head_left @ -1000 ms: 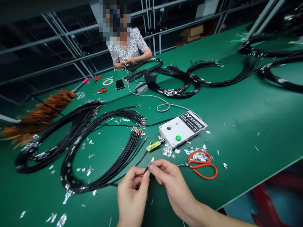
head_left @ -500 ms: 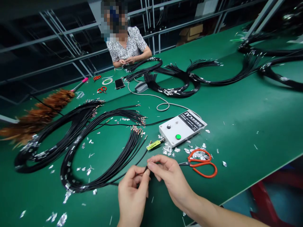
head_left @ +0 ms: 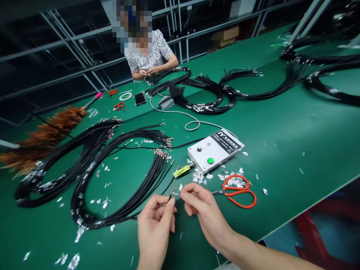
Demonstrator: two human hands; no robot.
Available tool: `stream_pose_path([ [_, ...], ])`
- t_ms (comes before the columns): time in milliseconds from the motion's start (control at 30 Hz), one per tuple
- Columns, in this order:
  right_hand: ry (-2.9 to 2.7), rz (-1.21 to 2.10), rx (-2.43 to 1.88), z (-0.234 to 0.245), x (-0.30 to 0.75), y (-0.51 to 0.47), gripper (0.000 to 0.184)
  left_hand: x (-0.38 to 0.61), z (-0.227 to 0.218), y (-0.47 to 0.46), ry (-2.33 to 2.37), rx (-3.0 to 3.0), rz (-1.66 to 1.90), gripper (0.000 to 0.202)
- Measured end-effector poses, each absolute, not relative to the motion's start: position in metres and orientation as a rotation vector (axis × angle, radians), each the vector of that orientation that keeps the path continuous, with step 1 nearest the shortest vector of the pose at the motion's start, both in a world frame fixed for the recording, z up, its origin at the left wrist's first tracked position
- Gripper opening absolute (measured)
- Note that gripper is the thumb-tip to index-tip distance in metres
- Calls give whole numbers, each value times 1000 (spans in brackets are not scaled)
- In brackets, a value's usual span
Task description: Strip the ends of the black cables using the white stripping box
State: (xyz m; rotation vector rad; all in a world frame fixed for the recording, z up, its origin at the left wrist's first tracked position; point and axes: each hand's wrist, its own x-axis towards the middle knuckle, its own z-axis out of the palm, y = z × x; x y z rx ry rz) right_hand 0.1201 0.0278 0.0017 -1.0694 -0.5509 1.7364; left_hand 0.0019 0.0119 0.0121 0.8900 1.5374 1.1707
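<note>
My left hand [head_left: 157, 219] pinches a black cable [head_left: 170, 196] close to its end, between thumb and forefinger. Bare copper-coloured strands stick up out of that end, and a thin white strand reaches toward my right hand [head_left: 199, 206]. At the closed fingertips of my right hand shows a small scrap of silver foil [head_left: 180, 186]. A narrow gap parts the two hands. Just beyond them, a white box machine [head_left: 215, 150] with a green button has a yellow-green piece [head_left: 182, 171] on its shaft. Orange-handled scissors [head_left: 242, 202] lie right of my right hand.
Coiled black cable bundles [head_left: 81, 195] lie to the left, with more bundles [head_left: 213, 107] further back. Foil scraps [head_left: 199, 176] are strewn about. A brown feather duster [head_left: 56, 129] lies at far left. Across the green table [head_left: 281, 150] sits a person [head_left: 152, 52] working with both hands.
My hands have moved slightly apart, the right one away from the cable end. Bare strands now show above my left fingertips, and a foil scrap shows at my right fingertips.
</note>
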Motion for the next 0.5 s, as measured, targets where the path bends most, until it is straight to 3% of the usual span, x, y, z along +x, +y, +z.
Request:
stream_pose_path([
  [367,-835,1729,-942,-4,123,38,27,3,17,16,1380,1163,1153,28],
  [500,-905,1691,-970,-6,128,38,27,10,13,22,1346,1152,1285,10],
])
